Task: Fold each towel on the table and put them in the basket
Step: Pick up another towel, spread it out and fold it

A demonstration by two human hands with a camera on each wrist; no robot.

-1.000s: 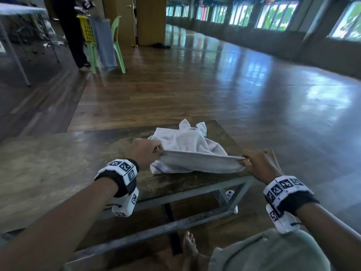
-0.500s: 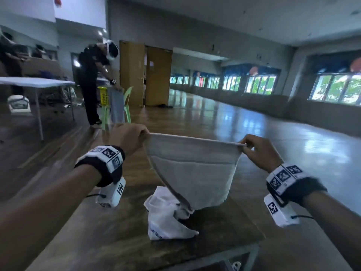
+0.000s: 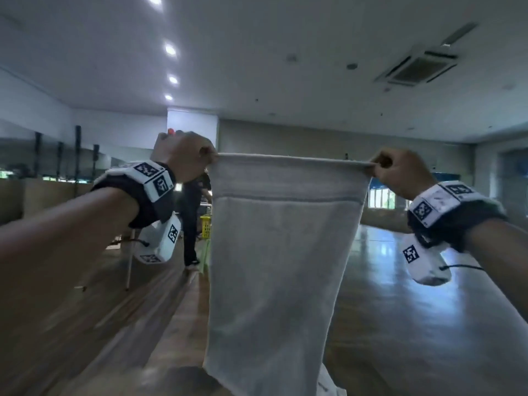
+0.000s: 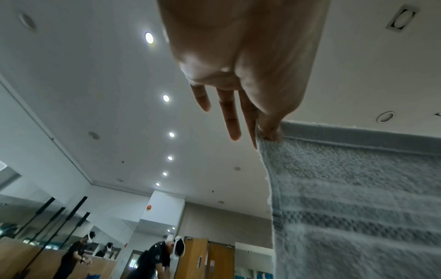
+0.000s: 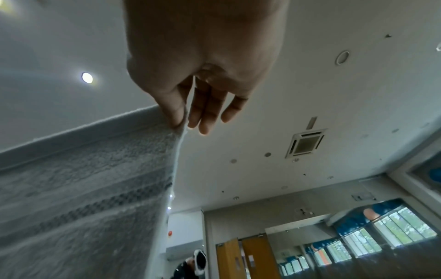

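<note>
Head view: grey towel (image 3: 280,252) held up in the air, spread flat and hanging straight down, left hand (image 3: 183,155) pinching its top left corner and right hand (image 3: 400,172) pinching the top right, top hem taut between them; white cloth (image 3: 328,381) partly visible behind the bottom edge. Left wrist view: thumb and forefinger pinch the towel (image 4: 358,198) corner, other fingers (image 4: 229,113) loosely extended. Right wrist view: same pinch on the towel (image 5: 83,179) corner, remaining fingers (image 5: 207,111) relaxed.
</note>
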